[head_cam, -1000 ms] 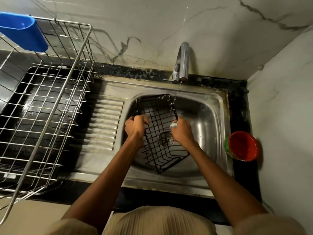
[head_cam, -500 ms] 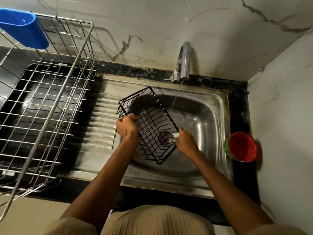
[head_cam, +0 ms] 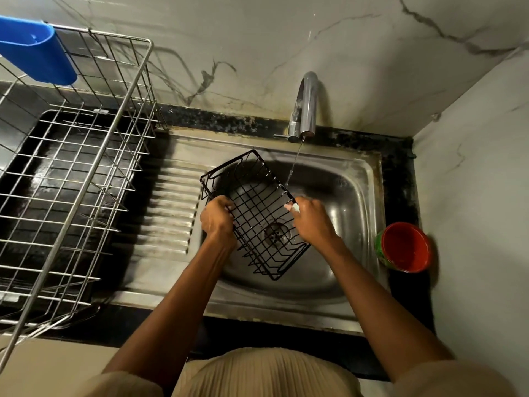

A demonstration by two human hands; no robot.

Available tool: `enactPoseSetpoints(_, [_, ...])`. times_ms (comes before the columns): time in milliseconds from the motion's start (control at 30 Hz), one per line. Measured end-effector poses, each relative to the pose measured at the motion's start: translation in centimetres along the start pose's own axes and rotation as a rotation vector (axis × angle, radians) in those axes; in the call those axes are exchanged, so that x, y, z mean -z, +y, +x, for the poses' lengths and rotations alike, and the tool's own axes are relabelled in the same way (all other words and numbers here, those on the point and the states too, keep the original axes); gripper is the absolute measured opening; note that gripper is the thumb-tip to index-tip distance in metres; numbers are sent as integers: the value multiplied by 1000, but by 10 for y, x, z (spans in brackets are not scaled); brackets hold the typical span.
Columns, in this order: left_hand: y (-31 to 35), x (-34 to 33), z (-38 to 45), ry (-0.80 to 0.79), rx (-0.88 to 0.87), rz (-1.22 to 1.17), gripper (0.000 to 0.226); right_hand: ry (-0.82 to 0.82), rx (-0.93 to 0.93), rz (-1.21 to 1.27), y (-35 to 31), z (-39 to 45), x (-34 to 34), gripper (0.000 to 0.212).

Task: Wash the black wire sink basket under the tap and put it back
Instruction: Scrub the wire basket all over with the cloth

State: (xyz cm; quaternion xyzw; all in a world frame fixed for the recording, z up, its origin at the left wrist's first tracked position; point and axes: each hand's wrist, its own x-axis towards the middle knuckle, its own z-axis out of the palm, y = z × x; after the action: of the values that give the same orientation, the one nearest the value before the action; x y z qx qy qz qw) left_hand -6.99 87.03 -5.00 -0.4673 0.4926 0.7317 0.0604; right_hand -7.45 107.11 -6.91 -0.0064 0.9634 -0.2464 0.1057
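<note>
Fingers of the left hand (head_cam: pixel 217 217) and right hand (head_cam: pixel 312 222) clamp opposite rims of the black wire sink basket (head_cam: pixel 253 213), held tilted over the steel sink bowl (head_cam: pixel 343 196). Thin water stream (head_cam: pixel 293 164) strikes its right rim. Risk: wet wire may slip and drop onto the drain.

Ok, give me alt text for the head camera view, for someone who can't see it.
Two hands, left and right, hold a black wire basket over a steel sink beneath a thin stream from the tap. Dish rack left, red cup right.
</note>
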Motion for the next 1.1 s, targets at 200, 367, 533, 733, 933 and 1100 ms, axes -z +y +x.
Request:
enactPoseSetpoints(200, [-22, 10, 10, -92, 139, -16, 70, 318, 41, -154, -10, 4, 39, 28])
enactPoseSetpoints(367, [-33, 1, -6, -189, 107, -36, 78, 158, 85, -126, -51, -1, 37, 36])
enactPoseSetpoints(533, [-39, -9, -19, -272, 58, 3, 49, -300, 141, -168, -67, -11, -6, 58])
enactPoseSetpoints(733, [-33, -7, -22, -309, 53, -31, 49, -76, 302, -341, -55, -18, -14, 65])
enactPoseSetpoints(933, [-36, -10, -23, -312, 73, -75, 48, -198, 466, -215, -53, -15, -12, 29])
enactPoseSetpoints(1100, [-40, -3, -20, -344, 47, -61, 53, 12, 202, -89, -44, 9, 7, 30])
